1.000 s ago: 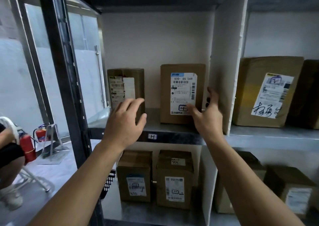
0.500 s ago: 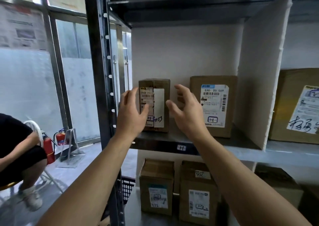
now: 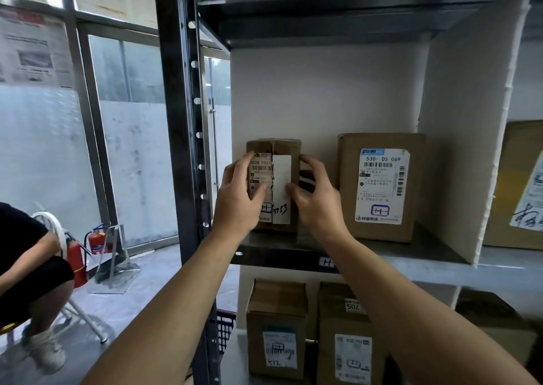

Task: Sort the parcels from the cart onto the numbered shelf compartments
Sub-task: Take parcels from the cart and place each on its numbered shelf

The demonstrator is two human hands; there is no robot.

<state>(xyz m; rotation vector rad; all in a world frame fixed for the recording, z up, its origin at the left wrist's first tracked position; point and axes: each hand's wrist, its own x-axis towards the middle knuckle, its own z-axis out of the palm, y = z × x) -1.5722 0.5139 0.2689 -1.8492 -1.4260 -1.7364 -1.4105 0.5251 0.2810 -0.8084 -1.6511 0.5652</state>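
Shelving rack [image 3: 176, 120] of dark metal, seen from the head camera; a white divider panel [image 3: 464, 120] walls off the right side of its upper-left compartment. A seated person [image 3: 29, 267] shows at the left edge of the view. Within the compartment the large parcel [image 3: 379, 187], label reading "530- D5 069", stands upright near the divider. Two lower parcels [image 3: 276, 328] [image 3: 349, 343] stand side by side on the shelf beneath. The small parcel [image 3: 280, 187] stands upright at the compartment's left, apart from the large parcel, its base on the shelf board [image 3: 411, 252]. The left hand [image 3: 238, 202] and right hand [image 3: 317, 199] each have a grip closed around it: thumbs on the front label, fingers curled round the sides. A red fire extinguisher [image 3: 97, 240] stands on the floor at left. A marked compartment tag [image 3: 326, 262] sits on the shelf's front edge.
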